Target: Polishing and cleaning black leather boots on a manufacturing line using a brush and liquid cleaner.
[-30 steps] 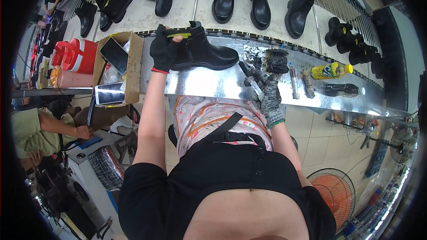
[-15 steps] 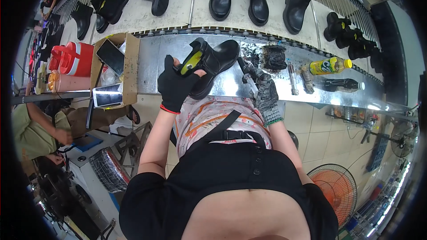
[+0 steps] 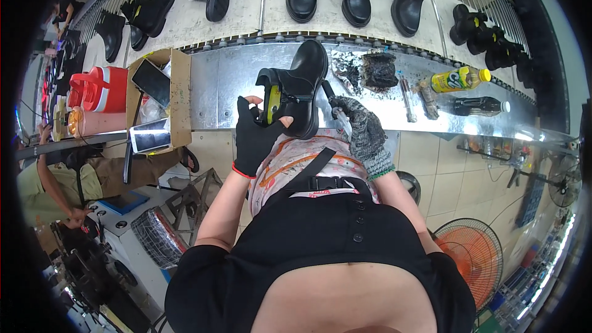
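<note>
My left hand (image 3: pixel 259 132), in a black glove with bare fingertips, grips a black ankle boot (image 3: pixel 308 65) at its opening, where a yellow-green lining shows. The toe points away from me, and the boot is held over the near part of the metal bench. In a stained grey knit glove, my right hand (image 3: pixel 364 126) is closed around a thin dark stick-like tool (image 3: pixel 328 89), whose tip is close beside the boot's sole edge. A clear, whitish slender object (image 3: pixel 343 122) is also in that hand; its kind is unclear.
A black-smeared block (image 3: pixel 378 71) lies on the metal bench (image 3: pixel 216 86), near a yellow-labelled bottle (image 3: pixel 459 79) and a dark bottle (image 3: pixel 478 106). At left, a cardboard box (image 3: pixel 180 86) holds phones beside a red jug (image 3: pixel 105 89). Behind runs a conveyor (image 3: pixel 259 9) with several boots.
The boot has turned so that its toe, formerly toward the far right, now points away from me. My left hand has shifted slightly right, while my right hand stays near the sole.
</note>
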A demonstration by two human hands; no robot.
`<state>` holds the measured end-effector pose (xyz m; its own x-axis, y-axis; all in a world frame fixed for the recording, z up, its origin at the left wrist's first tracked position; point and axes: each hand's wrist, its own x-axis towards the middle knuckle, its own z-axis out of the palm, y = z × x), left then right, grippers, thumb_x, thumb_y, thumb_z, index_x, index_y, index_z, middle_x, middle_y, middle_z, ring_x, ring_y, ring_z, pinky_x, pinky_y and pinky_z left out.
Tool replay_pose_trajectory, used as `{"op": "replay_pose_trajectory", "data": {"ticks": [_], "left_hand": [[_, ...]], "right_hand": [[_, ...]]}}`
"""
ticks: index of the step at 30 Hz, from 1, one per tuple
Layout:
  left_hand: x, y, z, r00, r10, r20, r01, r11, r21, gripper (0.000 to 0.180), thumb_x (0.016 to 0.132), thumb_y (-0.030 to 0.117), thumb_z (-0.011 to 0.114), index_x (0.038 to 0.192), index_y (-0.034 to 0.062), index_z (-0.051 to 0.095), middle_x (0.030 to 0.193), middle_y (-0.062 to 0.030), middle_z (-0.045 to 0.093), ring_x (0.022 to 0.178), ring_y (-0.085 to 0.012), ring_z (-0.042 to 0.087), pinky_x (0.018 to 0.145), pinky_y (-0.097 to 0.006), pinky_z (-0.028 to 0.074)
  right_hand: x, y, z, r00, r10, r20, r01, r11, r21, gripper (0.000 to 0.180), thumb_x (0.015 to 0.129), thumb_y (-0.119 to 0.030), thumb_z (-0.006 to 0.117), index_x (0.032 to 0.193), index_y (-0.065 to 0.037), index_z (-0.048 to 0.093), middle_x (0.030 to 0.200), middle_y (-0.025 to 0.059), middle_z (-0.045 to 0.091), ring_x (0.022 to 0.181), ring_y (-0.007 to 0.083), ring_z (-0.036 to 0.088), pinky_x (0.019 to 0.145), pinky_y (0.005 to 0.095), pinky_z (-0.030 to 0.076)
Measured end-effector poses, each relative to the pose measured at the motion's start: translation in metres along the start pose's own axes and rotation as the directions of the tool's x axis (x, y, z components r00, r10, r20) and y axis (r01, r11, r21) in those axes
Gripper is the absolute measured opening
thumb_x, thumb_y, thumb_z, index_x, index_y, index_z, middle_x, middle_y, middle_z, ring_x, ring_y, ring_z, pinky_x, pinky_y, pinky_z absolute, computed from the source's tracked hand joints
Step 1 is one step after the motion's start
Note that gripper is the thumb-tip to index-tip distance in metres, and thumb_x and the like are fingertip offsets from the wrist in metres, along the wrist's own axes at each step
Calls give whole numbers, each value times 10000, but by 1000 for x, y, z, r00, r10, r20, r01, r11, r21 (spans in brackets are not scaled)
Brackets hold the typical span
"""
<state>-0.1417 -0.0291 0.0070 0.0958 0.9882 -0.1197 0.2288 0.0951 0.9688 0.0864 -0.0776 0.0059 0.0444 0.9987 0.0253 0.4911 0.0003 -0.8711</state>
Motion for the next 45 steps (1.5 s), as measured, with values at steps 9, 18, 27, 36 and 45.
{"op": "replay_pose_trajectory", "data": {"ticks": [9, 18, 27, 36, 45], "left_hand": [[-17, 4, -8, 933, -287, 217, 340, 900, -272, 551, 705, 49, 677, 1201, 0, 443, 851, -69, 607, 685, -118, 592, 625, -255, 492], [-18, 5, 3, 925, -313, 218, 369, 877, -308, 358, 713, 35, 659, 1041, 13, 519, 792, -34, 588, 691, -99, 568, 609, -231, 457], [-19, 13, 17, 883, -399, 247, 468, 784, -408, 400, 712, 27, 692, 1066, 34, 508, 871, -70, 584, 703, -133, 597, 643, -260, 525], [-5, 31, 32, 866, -435, 247, 475, 556, -682, 323, 790, -8, 624, 1080, 34, 489, 1011, -74, 554, 889, -171, 598, 784, -300, 558], [0, 29, 15, 907, -254, 337, 416, 405, -814, 433, 834, 3, 535, 1249, -1, 409, 1193, -143, 520, 1069, -247, 563, 904, -348, 510]], "right_hand": [[-14, 16, -4, 984, 82, 157, -117, 966, 231, 408, 880, -255, 570, 1191, 6, 530, 1103, 119, 618, 954, 179, 609, 832, 283, 483], [-19, 14, -32, 836, 346, 426, -549, 534, 643, 650, 981, -481, 199, 1175, 40, 536, 1096, 112, 618, 1004, 171, 581, 910, 289, 438], [-42, -34, -70, 923, 174, 344, -161, 985, -66, 441, 917, -372, 391, 1108, -39, 608, 1023, 158, 644, 923, 292, 623, 808, 348, 467], [-64, -49, -66, 981, 74, 182, -50, 990, -134, 315, 769, -53, 612, 1084, -45, 609, 990, 137, 663, 860, 276, 662, 764, 326, 509], [-63, -21, -76, 853, 482, 202, -443, 462, 768, 654, 796, 6, 603, 1361, -59, 280, 1000, 71, 563, 642, 101, 569, 485, 213, 496]]}}
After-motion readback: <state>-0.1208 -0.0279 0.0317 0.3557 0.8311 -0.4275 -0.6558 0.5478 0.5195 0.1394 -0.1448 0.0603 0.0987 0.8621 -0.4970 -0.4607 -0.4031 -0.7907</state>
